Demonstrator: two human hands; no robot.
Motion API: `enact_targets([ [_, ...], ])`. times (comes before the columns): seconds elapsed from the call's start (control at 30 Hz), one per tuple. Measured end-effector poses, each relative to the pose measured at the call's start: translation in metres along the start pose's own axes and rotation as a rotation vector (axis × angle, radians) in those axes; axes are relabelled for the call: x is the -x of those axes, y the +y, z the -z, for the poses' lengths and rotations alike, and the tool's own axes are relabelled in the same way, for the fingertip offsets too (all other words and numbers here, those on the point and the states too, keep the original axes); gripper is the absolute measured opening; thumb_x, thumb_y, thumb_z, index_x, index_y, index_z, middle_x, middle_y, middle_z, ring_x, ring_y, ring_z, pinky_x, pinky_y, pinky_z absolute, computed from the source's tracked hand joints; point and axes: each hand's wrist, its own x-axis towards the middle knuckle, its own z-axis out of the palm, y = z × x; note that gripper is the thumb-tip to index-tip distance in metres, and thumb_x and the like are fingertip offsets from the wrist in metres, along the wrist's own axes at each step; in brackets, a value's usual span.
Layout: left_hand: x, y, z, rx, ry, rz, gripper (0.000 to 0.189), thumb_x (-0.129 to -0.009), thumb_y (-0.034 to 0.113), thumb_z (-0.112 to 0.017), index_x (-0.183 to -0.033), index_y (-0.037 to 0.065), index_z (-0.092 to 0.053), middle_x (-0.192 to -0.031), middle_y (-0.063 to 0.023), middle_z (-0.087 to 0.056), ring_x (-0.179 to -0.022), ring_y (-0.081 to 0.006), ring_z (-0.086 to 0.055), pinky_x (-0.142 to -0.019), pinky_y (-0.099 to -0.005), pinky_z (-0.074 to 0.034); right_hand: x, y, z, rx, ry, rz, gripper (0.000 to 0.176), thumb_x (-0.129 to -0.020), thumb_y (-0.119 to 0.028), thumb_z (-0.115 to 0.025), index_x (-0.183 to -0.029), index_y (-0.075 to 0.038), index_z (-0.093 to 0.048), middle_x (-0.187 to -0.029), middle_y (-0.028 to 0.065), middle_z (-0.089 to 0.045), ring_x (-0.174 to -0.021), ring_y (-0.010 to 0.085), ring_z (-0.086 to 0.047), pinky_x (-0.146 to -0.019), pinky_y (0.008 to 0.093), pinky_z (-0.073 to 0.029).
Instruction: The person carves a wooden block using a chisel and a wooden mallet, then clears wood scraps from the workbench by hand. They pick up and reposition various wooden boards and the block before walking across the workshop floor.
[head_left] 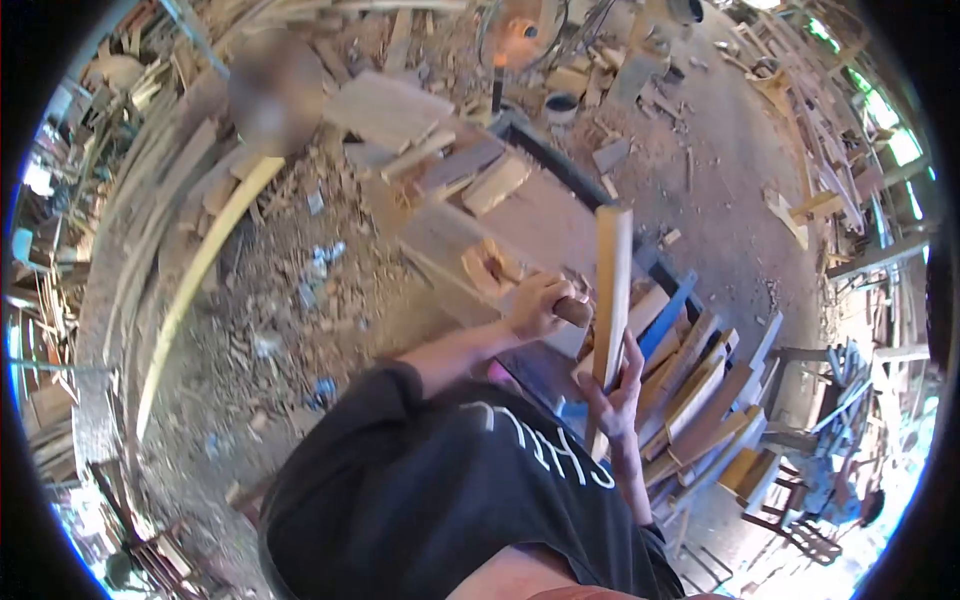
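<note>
A long pale wooden piece [611, 290] stands nearly upright in the view, with the fingers and thumb of my right hand [615, 392] around its lower part. Just left of it, my left hand [540, 305] is closed on a small brown block [573, 312], whose end is close to the long piece. Under and beyond my left hand is a wooden work surface [555, 215], with a rough-cut wood piece [490, 265] near my wrist. The tips of some left-hand fingers are hidden.
Stacked wooden pieces [700, 395] and a blue bar [670, 318] are right of my hands. Boards [388, 108] lie beyond the surface. A fan with an orange hub [518, 42] stands at the top. Chips and scraps [290, 290] cover the floor at left. A blurred shape is at upper left.
</note>
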Motion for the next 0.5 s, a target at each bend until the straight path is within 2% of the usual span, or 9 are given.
enact_targets([
  [0.03,0.012,0.001,-0.006,0.006,0.010,0.027,0.021,-0.074,0.016,-0.077,-0.078,0.013,-0.056,-0.070,-0.0031,-0.052,-0.067,-0.0252,-0.057,-0.067,-0.0397,-0.041,0.004,0.002,0.002,0.013,-0.019,-0.017,0.084,-0.078,-0.011,-0.076,-0.145,-0.002,-0.028,-0.104,0.0163,-0.064,-0.086,0.0215,-0.063,-0.078,0.0354,-0.051],
  [0.1,0.020,0.000,-0.012,-0.030,-0.111,-0.103,0.025,-0.063,0.011,-0.073,-0.080,0.016,-0.056,-0.076,-0.0003,-0.056,-0.074,-0.0232,-0.059,-0.070,-0.0381,-0.040,0.005,0.003,0.002,-0.055,0.039,-0.062,0.086,-0.079,-0.009,-0.073,-0.148,-0.004,-0.023,-0.110,0.0143,-0.061,-0.094,0.0204,-0.061,-0.081,0.0355,-0.049],
  [0.2,0.014,0.002,-0.002,-0.030,-0.089,-0.095,0.023,-0.067,0.013,-0.074,-0.079,0.016,-0.054,-0.076,-0.0003,-0.055,-0.075,-0.0218,-0.059,-0.070,-0.0375,-0.039,0.006,-0.015,0.008,-0.049,0.045,-0.104,0.086,-0.079,-0.005,-0.071,-0.149,-0.007,-0.021,-0.115,0.0128,-0.059,-0.098,0.0190,-0.057,-0.084,0.0342,-0.048],
  [0.23,0.009,0.004,0.000,-0.030,-0.083,-0.092,0.023,-0.067,0.013,-0.074,-0.079,0.016,-0.054,-0.076,-0.0003,-0.055,-0.075,-0.0218,-0.059,-0.070,-0.0375,-0.039,0.005,-0.025,0.009,-0.078,0.083,-0.046,0.087,-0.079,-0.003,-0.071,-0.149,-0.008,-0.020,-0.115,0.0129,-0.058,-0.095,0.0176,-0.057,-0.083,0.0335,-0.047],
  [0.27,0.002,0.004,0.004,-0.032,-0.043,-0.080,0.022,-0.070,0.014,-0.074,-0.080,0.016,-0.055,-0.076,-0.0002,-0.055,-0.075,-0.0216,-0.059,-0.070,-0.0374,-0.038,0.006,-0.030,0.016,-0.072,0.089,-0.033,0.089,-0.078,-0.002,-0.070,-0.149,-0.008,-0.018,-0.120,0.0148,-0.055,-0.098,0.0184,-0.056,-0.083,0.0334,-0.047],
  [0.37,-0.007,0.000,0.004,-0.027,0.030,-0.039,0.021,-0.075,0.017,-0.075,-0.080,0.016,-0.054,-0.076,-0.0001,-0.055,-0.074,-0.0216,-0.058,-0.071,-0.0375,-0.038,-0.002,-0.068,0.021,-0.066,0.177,0.212,0.088,-0.078,-0.005,-0.070,-0.148,-0.007,-0.017,-0.124,0.0165,-0.048,-0.107,0.0205,-0.051,-0.083,0.0342,-0.046],
  [0.4,-0.009,-0.001,0.002,-0.021,0.060,-0.010,0.021,-0.077,0.018,-0.075,-0.080,0.016,-0.054,-0.076,-0.0001,-0.055,-0.074,-0.0219,-0.058,-0.070,-0.0376,-0.038,-0.003,-0.066,0.022,-0.064,0.176,0.215,0.088,-0.078,-0.005,-0.070,-0.148,-0.007,-0.017,-0.124,0.0165,-0.048,-0.107,0.0205,-0.051,-0.083,0.0342,-0.046],
  [0.47,-0.010,-0.001,-0.001,-0.032,0.059,0.003,0.022,-0.075,0.017,-0.075,-0.081,0.016,-0.054,-0.077,-0.0002,-0.055,-0.075,-0.0221,-0.058,-0.070,-0.0377,-0.038,0.002,-0.056,0.025,-0.013,0.285,0.417,0.085,-0.079,-0.007,-0.071,-0.146,-0.006,-0.020,-0.124,0.0171,-0.049,-0.105,0.0221,-0.053,-0.085,0.0347,-0.046],
  [0.5,-0.010,-0.001,-0.002,-0.045,0.056,0.013,0.023,-0.072,0.017,-0.076,-0.081,0.016,-0.054,-0.078,-0.0003,-0.055,-0.076,-0.0223,-0.058,-0.070,-0.0379,-0.038,0.003,-0.042,0.025,-0.039,0.223,0.500,0.082,-0.078,-0.008,-0.074,-0.144,-0.007,-0.025,-0.121,0.0183,-0.053,-0.100,0.0236,-0.058,-0.083,0.0357,-0.049],
])
